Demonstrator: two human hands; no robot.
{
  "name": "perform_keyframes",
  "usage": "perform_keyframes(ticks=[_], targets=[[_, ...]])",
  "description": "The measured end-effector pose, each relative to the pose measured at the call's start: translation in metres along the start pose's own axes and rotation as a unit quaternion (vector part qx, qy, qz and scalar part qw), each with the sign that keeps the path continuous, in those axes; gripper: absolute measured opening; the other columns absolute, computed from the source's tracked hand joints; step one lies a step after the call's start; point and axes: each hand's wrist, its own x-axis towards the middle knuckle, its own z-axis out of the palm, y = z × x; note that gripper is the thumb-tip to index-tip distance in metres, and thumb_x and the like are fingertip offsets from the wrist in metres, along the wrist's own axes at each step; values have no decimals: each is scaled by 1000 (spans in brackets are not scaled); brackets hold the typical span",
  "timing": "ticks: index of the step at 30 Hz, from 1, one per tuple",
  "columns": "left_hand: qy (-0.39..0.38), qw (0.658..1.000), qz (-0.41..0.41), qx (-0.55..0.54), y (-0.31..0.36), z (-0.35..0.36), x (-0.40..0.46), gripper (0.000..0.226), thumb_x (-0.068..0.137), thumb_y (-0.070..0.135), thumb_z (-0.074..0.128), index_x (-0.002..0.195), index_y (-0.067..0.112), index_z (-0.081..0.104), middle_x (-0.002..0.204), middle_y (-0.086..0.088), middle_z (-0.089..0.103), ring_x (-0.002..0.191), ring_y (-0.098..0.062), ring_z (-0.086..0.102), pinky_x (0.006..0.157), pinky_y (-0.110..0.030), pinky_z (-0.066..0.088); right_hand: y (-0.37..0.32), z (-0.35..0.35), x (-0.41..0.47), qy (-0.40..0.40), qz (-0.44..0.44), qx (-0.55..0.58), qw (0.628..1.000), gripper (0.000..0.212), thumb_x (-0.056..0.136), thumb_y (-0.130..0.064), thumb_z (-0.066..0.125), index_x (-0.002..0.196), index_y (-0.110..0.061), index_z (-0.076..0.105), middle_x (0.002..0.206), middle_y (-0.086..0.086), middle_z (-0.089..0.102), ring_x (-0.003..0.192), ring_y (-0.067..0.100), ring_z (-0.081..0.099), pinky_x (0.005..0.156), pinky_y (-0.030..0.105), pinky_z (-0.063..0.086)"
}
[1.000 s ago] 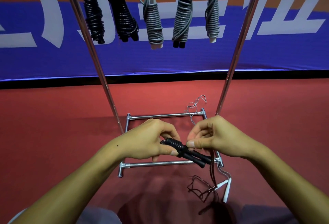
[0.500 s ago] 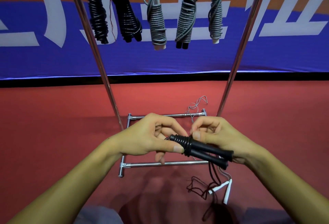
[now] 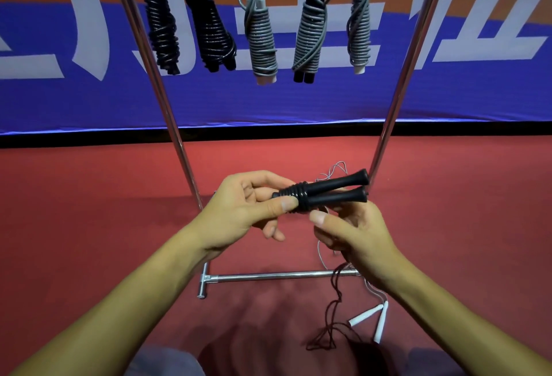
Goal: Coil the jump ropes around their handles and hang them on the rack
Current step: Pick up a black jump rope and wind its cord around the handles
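Pinching black handles (image 3: 325,193) at the wound end, left hand (image 3: 248,211) holds them pointing right; right hand (image 3: 355,235), just below, feeds loose rope (image 3: 337,289) through curled fingers.

The left hand (image 3: 239,211) pinches a pair of black jump-rope handles (image 3: 325,192) held side by side, with a few turns of black rope (image 3: 297,198) wound round them next to the thumb. The right hand (image 3: 355,235) sits just below the handles, fingers curled round the loose dark cord (image 3: 336,295), which trails down to the red floor (image 3: 89,211). A white-handled rope (image 3: 375,316) lies on the floor beside the metal rack (image 3: 277,276). Five coiled ropes hang from the rack's top bar: two black (image 3: 209,26), three grey (image 3: 263,32).
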Motion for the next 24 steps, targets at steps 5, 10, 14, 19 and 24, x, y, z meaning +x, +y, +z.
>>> perform_keyframes(ticks=[5, 10, 14, 19, 24], targets=[[26, 999, -3, 23, -4, 5, 1, 31, 90, 9, 76, 116, -5, 68, 88, -24, 74, 45, -23, 54, 68, -51, 65, 5, 7, -2, 62, -40, -56, 996, 20, 93, -5, 70, 113, -2, 74, 70, -15, 62, 51, 5, 38, 49, 15, 33], [34, 997, 9, 65, -5, 5, 1, 28, 93, 5, 76, 119, 1, 67, 87, -28, 74, 46, -28, 61, 69, -62, 64, 7, 13, -3, 80, -32, -60, 994, 19, 95, 7, 64, 112, 8, 71, 56, -19, 61, 52, -6, 57, 54, 6, 42], [39, 992, 58, 107, -6, 6, -2, 34, 95, 2, 75, 127, 9, 65, 88, -19, 76, 49, -33, 65, 69, -66, 61, 7, 16, -4, 102, -17, -66, 992, 13, 96, 4, 64, 88, -1, 72, 48, -18, 56, 48, -4, 56, 53, 6, 42], [2, 991, 65, 118, -4, 2, -3, 41, 96, 2, 72, 135, 11, 67, 105, -11, 79, 57, -37, 69, 75, -66, 61, 1, 14, -2, 99, -8, -70, 993, 18, 94, -9, 70, 77, -12, 77, 49, -14, 47, 45, 4, 41, 51, 14, 34], [-34, 989, 46, 135, -4, 1, -4, 50, 98, 3, 71, 144, 20, 61, 113, -8, 77, 66, -37, 72, 82, -59, 63, 3, 15, -3, 98, 41, -51, 993, 35, 90, -28, 75, 58, -17, 68, 60, 10, 23, 58, 23, 16, 53, 36, 15]])
